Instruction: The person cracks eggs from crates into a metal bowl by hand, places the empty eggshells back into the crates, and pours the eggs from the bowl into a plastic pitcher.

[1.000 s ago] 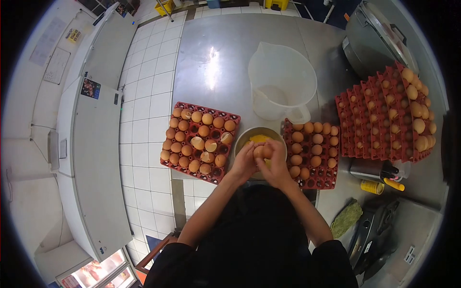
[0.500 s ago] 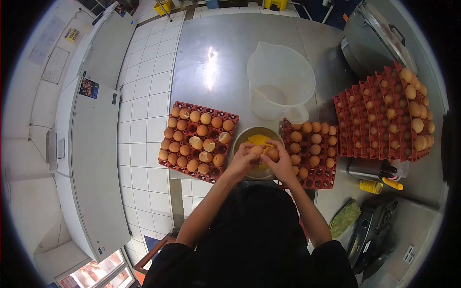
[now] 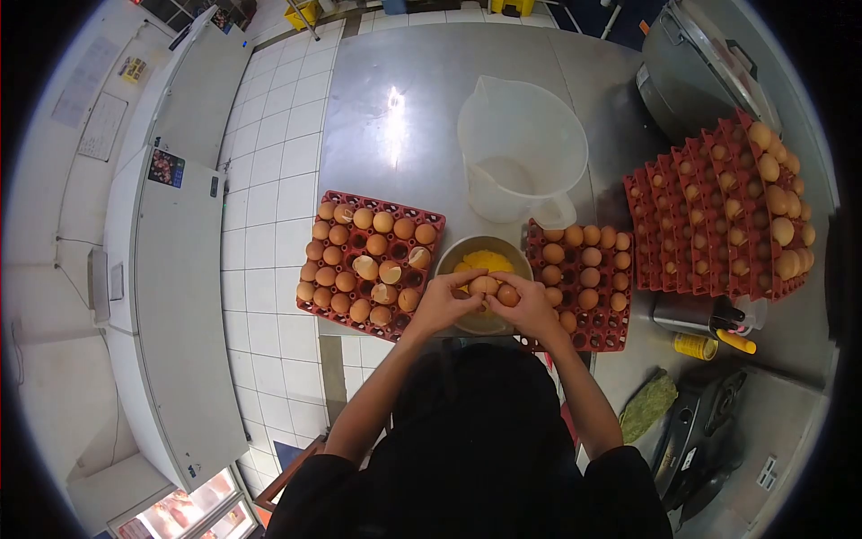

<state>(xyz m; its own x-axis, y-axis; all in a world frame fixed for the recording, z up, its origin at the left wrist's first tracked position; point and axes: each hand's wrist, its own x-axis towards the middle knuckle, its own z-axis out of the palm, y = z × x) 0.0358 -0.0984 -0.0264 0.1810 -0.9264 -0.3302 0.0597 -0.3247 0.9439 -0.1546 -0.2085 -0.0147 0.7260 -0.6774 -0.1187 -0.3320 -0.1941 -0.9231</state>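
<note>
Over a round metal bowl (image 3: 444,263) both my hands hold brown eggs close together. My left hand (image 3: 442,305) is closed, its fingertips and thumb on a paler egg (image 3: 484,286). My right hand (image 3: 533,311) is closed around a darker egg (image 3: 507,296), and its fingers reach toward the paler one. Whether the shells are cracked I cannot tell. Yellow yolks (image 3: 486,261) lie in the bowl beneath; my hands cover its near part. Left of the bowl stands a red egg tray (image 3: 435,228) with whole eggs and several broken shells. Another red tray (image 3: 585,339) of eggs is on the right.
A translucent plastic jug (image 3: 525,135) stands on the steel table (image 3: 413,72) behind the bowl. Stacked egg trays (image 3: 709,216) rise at the right, in front of a large metal pot (image 3: 678,81). A yellow can (image 3: 695,347) and a gas stove (image 3: 700,422) sit nearer on the right.
My hands have shifted slightly lower and their fingers have turned around the two eggs. The paler egg now shows more fully between them. Trays and jug stay in place.
</note>
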